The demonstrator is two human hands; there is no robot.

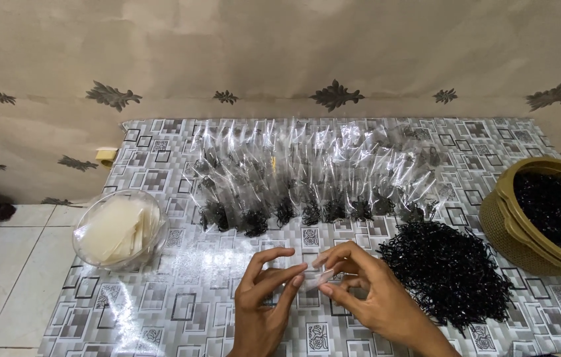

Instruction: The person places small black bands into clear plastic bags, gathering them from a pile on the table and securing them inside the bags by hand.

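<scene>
At the left of the patterned table (161,311) stands a clear bowl (120,228) of pale sheets. Behind the hands lie rows of clear packets (307,172) with black contents. The left hand (264,297) and right hand (366,287) together pinch a small clear bag (312,273) at front centre. Right of them lie a black heap (449,268) and an olive basket (545,215).

I see a home floor workspace: beige leaf-patterned wallpaper (280,59), white floor tiles (2,264), grey square-patterned vinyl mat (161,311).
</scene>
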